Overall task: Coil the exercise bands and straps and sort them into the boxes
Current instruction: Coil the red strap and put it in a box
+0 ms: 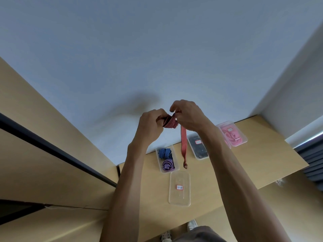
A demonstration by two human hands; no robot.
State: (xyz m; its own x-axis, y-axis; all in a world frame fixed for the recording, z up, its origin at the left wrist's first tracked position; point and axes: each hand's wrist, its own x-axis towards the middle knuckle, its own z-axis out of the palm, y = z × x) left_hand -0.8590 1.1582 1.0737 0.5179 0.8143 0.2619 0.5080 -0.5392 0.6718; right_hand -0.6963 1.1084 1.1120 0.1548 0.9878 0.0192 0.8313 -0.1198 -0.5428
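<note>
Above the desk [244, 165], a left hand [151, 126] pinches the coiled core of a red striped strap [170, 121] while the right hand [187, 116] grips and winds it; the hanging tail wants steady tension, flat wraps, before reaching the empty box [180, 201].

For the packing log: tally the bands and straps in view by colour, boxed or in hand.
Red striped elastic strap, held by the left hand and right hand: 1
Blue striped strap, in a clear plastic box: 1
Purple strap, same box: 1
Pink bands and the dark box's contents: count unclear
Countable total: 3
</note>
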